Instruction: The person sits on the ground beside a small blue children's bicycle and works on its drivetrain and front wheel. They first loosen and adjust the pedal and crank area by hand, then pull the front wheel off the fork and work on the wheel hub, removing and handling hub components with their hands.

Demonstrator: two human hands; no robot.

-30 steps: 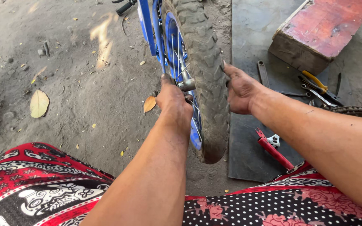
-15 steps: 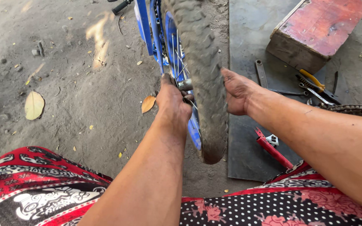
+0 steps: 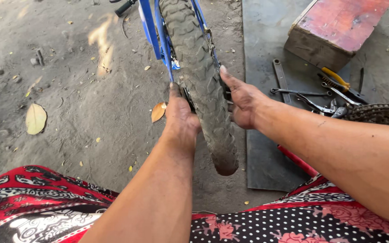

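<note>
The knobbly tyre (image 3: pixel 203 85) of the blue bicycle stands upright straight ahead, running away from the person — left hand (image 3: pixel 181 118) and right hand (image 3: pixel 244 102) flank it, equally near, fingers hidden at the hub, grip uncertain.

The tyre (image 3: pixel 201 85) is standing in the middle, with the left hand (image 3: pixel 181 118) lying against its left side and the right hand (image 3: pixel 244 102) against its right. Right of the tyre, tools (image 3: pixel 325 96) and a block (image 3: pixel 334 29) are lying on a mat (image 3: pixel 266 45); left, a leaf (image 3: pixel 36 119) is lying on the ground.
</note>
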